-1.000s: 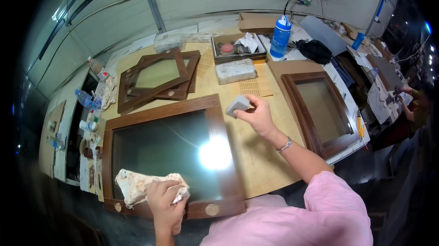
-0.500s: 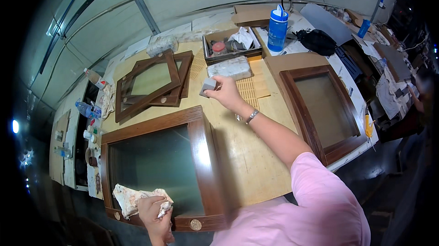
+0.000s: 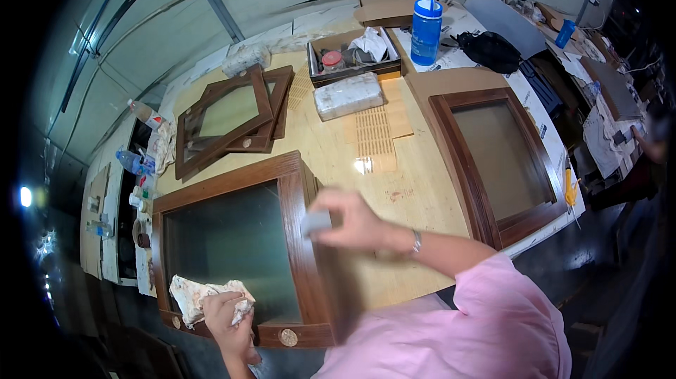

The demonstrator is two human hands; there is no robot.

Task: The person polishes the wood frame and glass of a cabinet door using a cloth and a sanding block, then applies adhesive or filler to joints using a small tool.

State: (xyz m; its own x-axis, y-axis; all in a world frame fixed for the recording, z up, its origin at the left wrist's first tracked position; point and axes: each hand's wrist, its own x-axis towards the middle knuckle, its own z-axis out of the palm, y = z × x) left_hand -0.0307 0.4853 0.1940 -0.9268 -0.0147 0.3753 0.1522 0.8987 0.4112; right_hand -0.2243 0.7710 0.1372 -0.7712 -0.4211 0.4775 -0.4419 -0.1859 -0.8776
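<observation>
My left hand (image 3: 227,319) is closed round a stained white rag (image 3: 204,296), at the near edge of a brown wooden frame with a dark glass panel (image 3: 229,259). Pinched in my right hand (image 3: 355,220), which is blurred by motion, is a small grey block (image 3: 315,223), like a sanding sponge. The block is over or against the right side rail of the glass-panelled frame; whether it touches cannot be made out. This frame stands thick on the table, with round carved medallions on its near rail, one being a pale disc (image 3: 288,337).
Two stacked glazed frames (image 3: 243,141) lie at the far left, another glazed frame (image 3: 465,168) at right. Behind are a wrapped white block (image 3: 349,96), a box of odds and ends (image 3: 391,69), and a blue bottle (image 3: 426,30). Yellow-handled cutter (image 3: 569,189) sits at the right edge.
My right hand has come back from beside the wrapped white block toward me, bringing the grey block to the near frame's right rail. My left hand stays on the rag.
</observation>
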